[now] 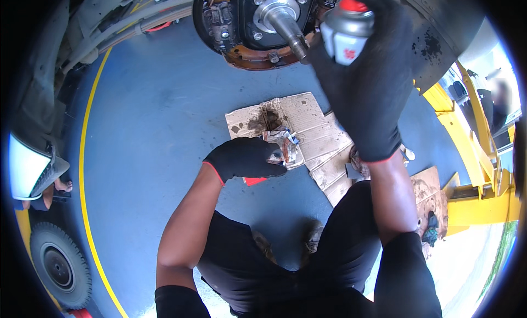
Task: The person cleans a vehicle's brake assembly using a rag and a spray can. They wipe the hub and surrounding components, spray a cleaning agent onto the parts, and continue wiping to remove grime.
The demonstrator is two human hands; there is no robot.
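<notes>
My right hand (373,87), in a black glove with a red cuff edge, is raised and wrapped round a spray can (348,35) with a silver shoulder and red top. The can is close to the right side of a drum brake assembly (250,57), whose stub axle (285,30) points toward me. Lower down, my left hand (244,159), gloved alike, has its fingers loosely bent and the thumb apart, with nothing seen in it. Just beyond its fingertips, a crumpled printed packet (282,145) lies on stained cardboard (307,115). Something red (255,181) shows beneath this hand.
A yellow steel frame (472,153) stands at the right, near another stained cardboard piece (428,189). At the left are a yellow floor line (83,164), a wheel (57,266) and another person's bare foot (64,185). A blurred person (498,98) is at the far right.
</notes>
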